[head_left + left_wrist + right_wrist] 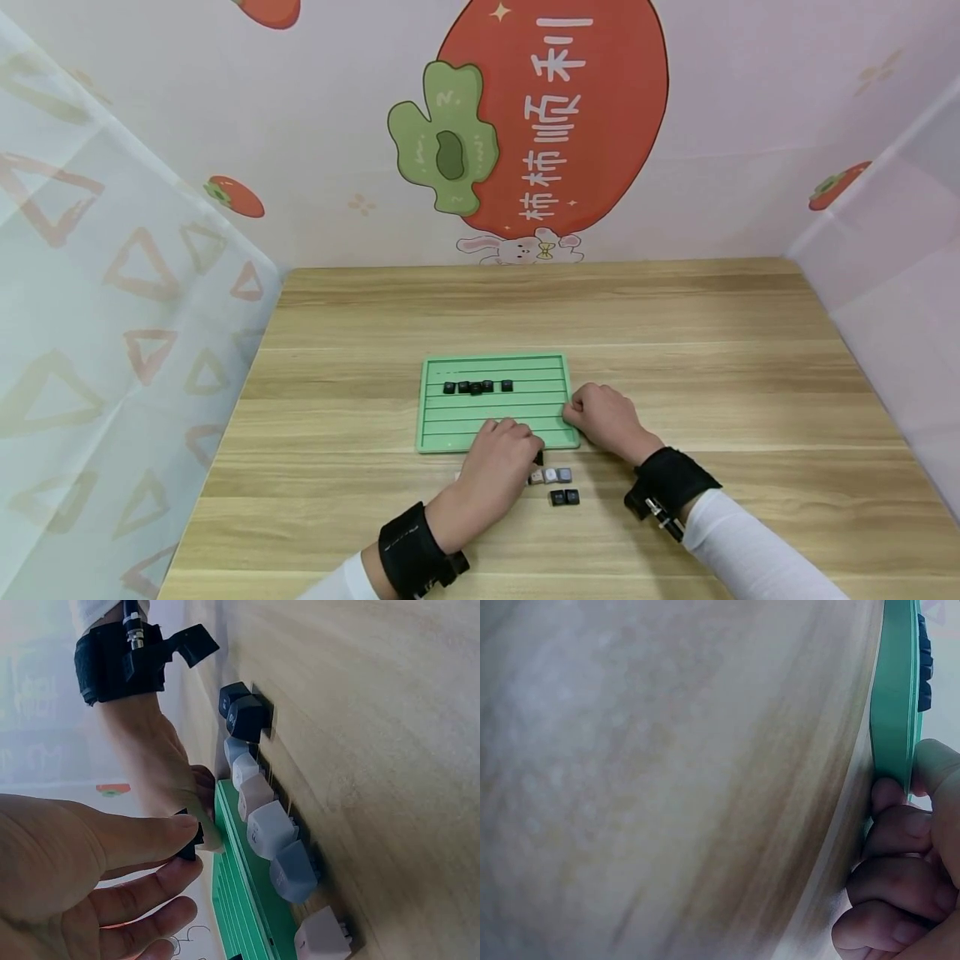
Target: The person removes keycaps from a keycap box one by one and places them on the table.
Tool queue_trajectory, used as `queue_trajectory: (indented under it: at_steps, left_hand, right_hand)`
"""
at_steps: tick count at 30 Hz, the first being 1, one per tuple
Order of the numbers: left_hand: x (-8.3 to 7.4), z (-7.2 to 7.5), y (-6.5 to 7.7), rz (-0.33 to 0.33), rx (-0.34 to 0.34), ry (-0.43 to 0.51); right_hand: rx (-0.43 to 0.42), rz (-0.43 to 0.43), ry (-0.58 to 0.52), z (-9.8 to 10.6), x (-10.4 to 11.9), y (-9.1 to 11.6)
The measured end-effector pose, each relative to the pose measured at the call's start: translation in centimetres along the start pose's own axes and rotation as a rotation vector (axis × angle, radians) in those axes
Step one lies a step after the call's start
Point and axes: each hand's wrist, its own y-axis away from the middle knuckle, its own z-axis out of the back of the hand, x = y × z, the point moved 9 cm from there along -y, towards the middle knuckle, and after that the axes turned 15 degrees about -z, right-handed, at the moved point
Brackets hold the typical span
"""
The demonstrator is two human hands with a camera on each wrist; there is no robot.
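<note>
My left hand (495, 471) pinches a black keycap (192, 840) between thumb and index finger, over the near edge of a green ribbed tray (540, 423). The other left fingers curl loosely below it in the left wrist view. At the tray's right edge, my right hand (606, 418) grips the rim, thumb on top and a curled finger against the side. Several black keycaps (487, 387) sit in a row on the tray's slats, one slightly out of line. Part of the tray's near edge is hidden behind my left hand.
In front of the tray, a row of white, beige and grey-blue keycaps (271, 830) lies on the wooden table (712, 358), partly covered by my left hand in the head view. Two black keycaps (565, 497) lie nearer. Printed cloth walls (322, 167) enclose the table's back and sides.
</note>
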Motion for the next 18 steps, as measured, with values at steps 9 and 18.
queue_trajectory:
  at_steps: [9,18]
  left_hand:
    - [-0.34,-0.75,0.46,0.004,0.036,0.021]
    - [-0.73,-0.86,0.85,-0.006,0.021,0.042]
  right_hand:
    - [-0.02,0.016,-0.011,0.23,0.18,0.15]
    - [-0.019,0.018,-0.014,0.1,0.09,0.08]
